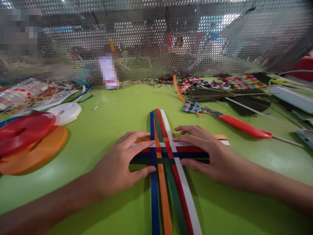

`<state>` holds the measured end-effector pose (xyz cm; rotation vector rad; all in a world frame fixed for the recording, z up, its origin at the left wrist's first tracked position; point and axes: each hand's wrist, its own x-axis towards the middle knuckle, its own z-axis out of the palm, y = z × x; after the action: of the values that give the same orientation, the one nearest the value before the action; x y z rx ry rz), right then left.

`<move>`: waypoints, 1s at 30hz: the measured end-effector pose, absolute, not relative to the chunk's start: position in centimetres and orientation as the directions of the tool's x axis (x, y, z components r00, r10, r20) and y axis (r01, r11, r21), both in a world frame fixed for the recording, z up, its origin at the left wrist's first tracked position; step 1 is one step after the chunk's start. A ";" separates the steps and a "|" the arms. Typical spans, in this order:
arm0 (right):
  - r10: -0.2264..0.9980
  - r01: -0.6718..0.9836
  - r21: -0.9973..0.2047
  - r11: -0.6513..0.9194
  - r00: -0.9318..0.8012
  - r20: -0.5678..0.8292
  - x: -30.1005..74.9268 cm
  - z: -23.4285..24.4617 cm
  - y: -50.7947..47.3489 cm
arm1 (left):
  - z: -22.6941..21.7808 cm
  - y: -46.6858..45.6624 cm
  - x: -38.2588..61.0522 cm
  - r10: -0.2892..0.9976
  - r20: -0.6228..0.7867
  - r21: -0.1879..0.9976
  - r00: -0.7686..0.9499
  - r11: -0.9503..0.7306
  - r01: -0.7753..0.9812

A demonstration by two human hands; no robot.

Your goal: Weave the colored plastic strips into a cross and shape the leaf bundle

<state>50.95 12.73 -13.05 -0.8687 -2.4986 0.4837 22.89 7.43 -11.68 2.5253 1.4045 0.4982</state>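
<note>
Flat coloured ribbons are interlaced into a small woven square [164, 152] in front of me. Lengthwise run a blue ribbon [155, 202], an orange ribbon [164, 199], a green ribbon [176, 199], a red ribbon and a white ribbon [188, 192]. Orange, white, red, blue and green ribbons cross them from side to side. My left hand [119, 160] lies at the square's left edge, thumb and fingers apart, fingertips at the blue ribbon. On the right edge, my right hand [210, 153] spreads its fingers over the crossing ribbons, fingertips by the white one. Neither hand grips anything visibly.
Red [29, 130], orange [46, 150] and white ribbon rolls [67, 112] lie left, near a plastic bottle [24, 91]. A red-handled cutter [244, 125], woven pieces [244, 81] and dark dried leaves lie right. A perforated metal screen [146, 39] stands behind.
</note>
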 end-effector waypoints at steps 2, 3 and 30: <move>0.645 0.490 -0.464 0.738 -0.713 0.273 51.3 -12.8 12.7 | -11.5 7.3 22.5 0.846 0.183 0.328 0.500 -0.532 0.780; 0.634 0.486 -0.455 0.746 -0.728 0.262 51.5 -12.8 12.7 | -11.4 7.3 22.3 0.844 0.177 0.324 0.507 -0.536 0.780; 0.539 0.392 -0.402 0.827 -0.755 0.373 51.4 -13.6 13.5 | -11.7 7.4 22.1 0.784 0.199 0.226 0.588 -0.620 0.751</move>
<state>51.38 13.54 -13.57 -0.6884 -2.5265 0.4139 22.11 7.39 -11.68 2.6932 1.3075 0.4259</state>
